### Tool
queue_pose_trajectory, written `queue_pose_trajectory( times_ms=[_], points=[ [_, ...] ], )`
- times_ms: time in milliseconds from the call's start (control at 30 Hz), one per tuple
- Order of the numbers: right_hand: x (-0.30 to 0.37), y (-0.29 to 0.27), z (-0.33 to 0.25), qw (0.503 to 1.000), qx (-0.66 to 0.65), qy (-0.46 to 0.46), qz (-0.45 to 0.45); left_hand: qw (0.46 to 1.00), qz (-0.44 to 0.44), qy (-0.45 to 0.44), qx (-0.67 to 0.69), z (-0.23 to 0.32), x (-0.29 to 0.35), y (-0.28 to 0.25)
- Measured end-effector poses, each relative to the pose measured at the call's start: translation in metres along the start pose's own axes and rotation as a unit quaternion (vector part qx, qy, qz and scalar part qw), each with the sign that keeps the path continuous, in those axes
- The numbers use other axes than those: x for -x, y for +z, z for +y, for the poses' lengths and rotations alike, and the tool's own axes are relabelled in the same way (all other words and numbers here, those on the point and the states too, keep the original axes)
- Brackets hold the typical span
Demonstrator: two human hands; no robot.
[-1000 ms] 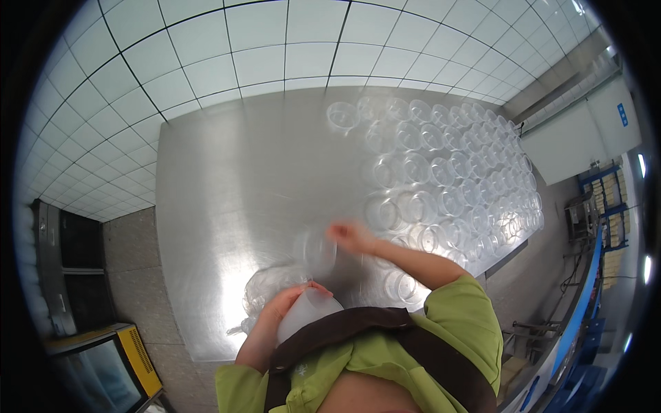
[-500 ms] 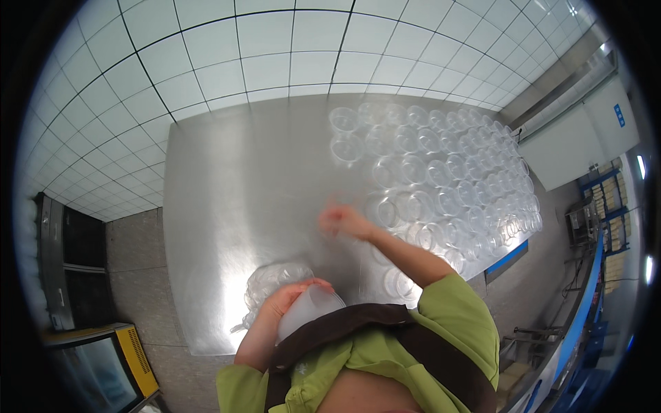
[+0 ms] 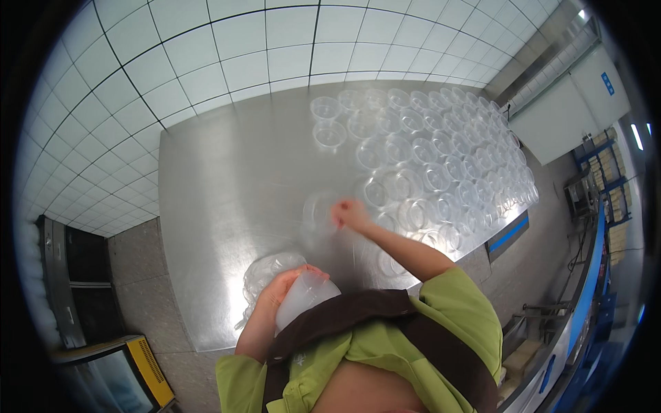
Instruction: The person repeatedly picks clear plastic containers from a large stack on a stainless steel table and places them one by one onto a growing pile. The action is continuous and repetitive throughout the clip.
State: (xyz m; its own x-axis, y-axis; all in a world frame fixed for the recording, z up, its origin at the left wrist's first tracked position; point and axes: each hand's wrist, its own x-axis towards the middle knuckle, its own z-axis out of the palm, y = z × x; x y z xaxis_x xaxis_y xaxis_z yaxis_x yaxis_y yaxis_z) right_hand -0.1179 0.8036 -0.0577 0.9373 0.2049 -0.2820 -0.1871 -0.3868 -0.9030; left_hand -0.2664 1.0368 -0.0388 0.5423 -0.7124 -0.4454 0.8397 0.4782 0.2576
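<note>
My left hand is wrapped round a stack of translucent plastic bowls, held tilted against the brown apron at my waist. Beside that hand lies a crumpled clear plastic bag; what it contains, I cannot make out. My right hand reaches out over the metal table, fingers curled at the right edge of a single clear plastic bowl. Both that hand and that bowl are smeared by motion. Many similar bowls stand in rows to the right and beyond.
The steel table meets a white tiled wall at its far edge. A yellow-and-black glass-fronted cabinet stands on the floor at the lower left. At the right are a pale cabinet and a blue-edged counter.
A single clear bowl now shows at my right hand, left of the rows. My left hand still holds the stack. The whole view has shifted slightly.
</note>
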Motion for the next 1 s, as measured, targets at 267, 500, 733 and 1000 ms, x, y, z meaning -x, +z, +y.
queue_pose_trajectory(
  times_ms=[267, 500, 733, 1000],
  points=[
    [-0.072, -0.008, 0.021, 0.935, -0.270, 0.164, 0.159, 0.999, -0.041, 0.022, -0.003, -0.001, 0.017, 0.006],
    [0.080, 0.028, -0.024, 0.934, 0.037, -0.233, -0.269, 0.999, -0.021, -0.028, 0.005, -0.007, -0.004, -0.015],
    [0.102, 0.026, -0.012, 0.979, 0.034, -0.162, -0.119, 0.998, -0.027, -0.048, -0.017, -0.009, -0.008, -0.022],
    [0.038, -0.002, 0.038, 0.922, -0.305, 0.160, 0.178, 0.996, -0.041, -0.049, -0.055, -0.006, 0.006, 0.005]
  ],
)
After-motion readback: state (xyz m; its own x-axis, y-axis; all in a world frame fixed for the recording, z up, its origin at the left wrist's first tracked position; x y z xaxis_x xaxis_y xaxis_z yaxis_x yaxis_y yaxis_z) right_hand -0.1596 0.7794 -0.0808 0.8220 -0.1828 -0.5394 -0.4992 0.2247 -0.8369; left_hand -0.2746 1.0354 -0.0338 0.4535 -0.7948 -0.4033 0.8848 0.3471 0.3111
